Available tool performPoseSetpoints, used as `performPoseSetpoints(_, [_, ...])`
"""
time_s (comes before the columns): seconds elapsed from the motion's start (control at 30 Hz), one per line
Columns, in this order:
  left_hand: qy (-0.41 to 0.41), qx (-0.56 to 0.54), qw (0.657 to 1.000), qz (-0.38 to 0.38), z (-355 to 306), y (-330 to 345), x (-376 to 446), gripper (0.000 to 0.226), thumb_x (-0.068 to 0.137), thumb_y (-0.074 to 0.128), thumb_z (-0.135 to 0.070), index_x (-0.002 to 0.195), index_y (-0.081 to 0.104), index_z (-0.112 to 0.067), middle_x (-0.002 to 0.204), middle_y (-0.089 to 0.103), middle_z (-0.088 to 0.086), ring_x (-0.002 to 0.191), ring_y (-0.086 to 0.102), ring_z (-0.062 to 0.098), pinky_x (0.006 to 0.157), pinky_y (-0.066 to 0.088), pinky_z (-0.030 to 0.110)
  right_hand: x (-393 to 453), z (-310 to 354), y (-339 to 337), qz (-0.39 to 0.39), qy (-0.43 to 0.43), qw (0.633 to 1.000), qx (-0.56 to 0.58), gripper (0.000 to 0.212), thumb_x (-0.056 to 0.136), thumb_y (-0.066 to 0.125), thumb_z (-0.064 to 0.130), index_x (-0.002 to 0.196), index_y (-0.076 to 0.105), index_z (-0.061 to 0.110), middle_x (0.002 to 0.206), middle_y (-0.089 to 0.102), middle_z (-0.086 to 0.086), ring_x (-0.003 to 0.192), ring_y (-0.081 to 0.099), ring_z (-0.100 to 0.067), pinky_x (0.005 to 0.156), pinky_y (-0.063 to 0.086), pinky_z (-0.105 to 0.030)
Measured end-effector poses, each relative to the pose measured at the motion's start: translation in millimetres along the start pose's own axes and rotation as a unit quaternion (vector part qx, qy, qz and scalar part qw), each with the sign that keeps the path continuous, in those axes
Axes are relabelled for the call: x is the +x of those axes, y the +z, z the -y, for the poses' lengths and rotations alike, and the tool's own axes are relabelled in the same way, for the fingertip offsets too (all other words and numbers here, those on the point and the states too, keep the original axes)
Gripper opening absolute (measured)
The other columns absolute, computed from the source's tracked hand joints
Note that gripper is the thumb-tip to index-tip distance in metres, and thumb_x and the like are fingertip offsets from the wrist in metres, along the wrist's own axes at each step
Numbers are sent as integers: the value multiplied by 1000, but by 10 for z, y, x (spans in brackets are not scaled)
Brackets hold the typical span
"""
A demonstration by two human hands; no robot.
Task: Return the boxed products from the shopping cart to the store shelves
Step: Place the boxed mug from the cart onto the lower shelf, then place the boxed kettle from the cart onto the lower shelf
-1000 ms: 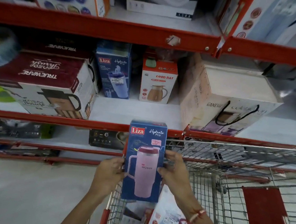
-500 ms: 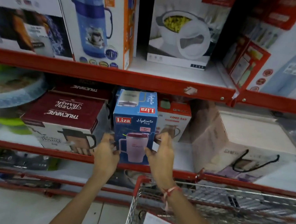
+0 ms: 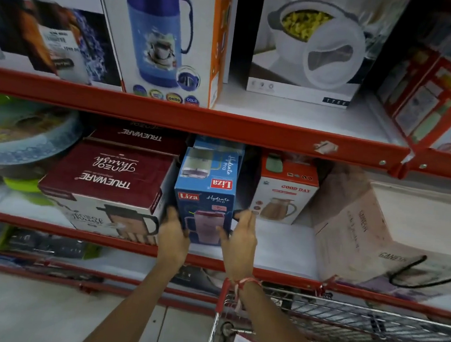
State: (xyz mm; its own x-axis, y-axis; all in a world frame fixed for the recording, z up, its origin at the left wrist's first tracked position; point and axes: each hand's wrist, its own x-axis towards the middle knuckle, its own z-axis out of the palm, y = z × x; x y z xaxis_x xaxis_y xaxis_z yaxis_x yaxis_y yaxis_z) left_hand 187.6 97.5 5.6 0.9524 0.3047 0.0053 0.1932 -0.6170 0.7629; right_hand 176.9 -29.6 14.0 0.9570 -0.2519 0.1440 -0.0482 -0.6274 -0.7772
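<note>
liza box point(image 3: 205, 193) now stands deeper on middle shelf point(image 3: 280, 245) at frame centre, beside truewear box point(image 3: 108, 176); left hand point(image 3: 174, 234) curls round its left edge, right hand point(image 3: 239, 241) fingers lie straight on its right side.

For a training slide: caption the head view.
Left hand grips, right hand steadies a blue Liza box on the shelf, shopping cart below.
</note>
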Motion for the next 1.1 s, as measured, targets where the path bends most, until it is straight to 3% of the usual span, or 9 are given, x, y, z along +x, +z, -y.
performPoseSetpoints(0.3, [26, -20, 998, 54, 75, -26, -49, 37, 81, 54, 8, 115, 40, 4, 94, 66, 29, 89, 63, 42, 76, 53, 51, -43, -150, -31, 28, 17, 999, 9, 42, 82, 70, 12, 114, 43, 9, 123, 55, -9, 108, 62, -25, 89, 54, -34])
performPoseSetpoints(0.43, [23, -16, 999, 24, 195, 35, -314, 51, 82, 57, 5, 130, 39, 2, 127, 51, 23, 115, 52, 36, 97, 47, 46, -301, -398, -171, 66, 4, 998, 15, 43, 85, 66, 12, 123, 46, 13, 130, 49, -6, 113, 59, -20, 92, 55, -37])
performPoseSetpoints(0.57, [36, -24, 999, -1, 355, 246, -910, 47, 78, 55, 7, 124, 46, -2, 123, 50, 20, 106, 54, 33, 93, 49, 44, -945, -978, -385, 84, 81, 993, -28, 43, 88, 62, 18, 128, 47, 10, 132, 49, -10, 112, 56, -27, 97, 50, -42])
performPoseSetpoints(0.67, [52, -24, 992, 117, 432, 507, -1417, 40, 79, 53, 5, 118, 53, -5, 118, 53, 16, 96, 58, 27, 87, 52, 41, -1488, -1461, -565, 123, 170, 973, -95, 43, 90, 58, 17, 130, 47, 4, 135, 45, -16, 121, 49, -35, 101, 45, -44])
performPoseSetpoints(0.73, [37, 0, 978, 208, 499, 736, -1796, 36, 82, 51, 3, 116, 55, -5, 116, 56, 16, 90, 60, 29, 82, 54, 41, -1863, -1714, -683, 105, 260, 950, -140, 52, 88, 60, 21, 133, 43, 2, 137, 41, -20, 125, 44, -39, 104, 40, -48])
performPoseSetpoints(0.87, [-54, 33, 916, 395, 626, 1188, -2609, 26, 87, 54, -8, 113, 56, -5, 115, 64, 18, 100, 62, 32, 85, 54, 42, -2475, -2125, -981, 36, 506, 841, -188, 82, 81, 61, 53, 141, 31, 5, 147, 30, -24, 137, 27, -39, 110, 29, -55])
performPoseSetpoints(0.93, [-93, 58, 881, 461, 685, 1299, -2944, 33, 89, 56, -19, 120, 53, -8, 117, 65, 17, 103, 62, 32, 86, 53, 41, -2668, -2331, -1113, 39, 595, 799, -77, 82, 85, 56, 54, 138, 33, -4, 138, 44, -26, 126, 43, -39, 104, 39, -47])
performPoseSetpoints(1.0, [-101, 63, 863, 491, 709, 1353, -3142, 41, 89, 57, -26, 125, 50, -9, 119, 65, 17, 106, 61, 33, 88, 51, 41, -2770, -2422, -1228, 48, 627, 774, 77, 62, 92, 53, 43, 126, 49, -9, 106, 61, -21, 96, 58, -33, 81, 45, -36])
performPoseSetpoints(1.1, [-113, 79, 870, 474, 725, 1317, -3120, 43, 88, 58, -19, 129, 49, -10, 120, 65, 16, 105, 63, 30, 85, 53, 38, -2716, -2351, -1251, 86, 601, 785, 123, 25, 91, 57, 18, 96, 65, -4, 69, 57, -8, 61, 50, -21, 59, 40, -27])
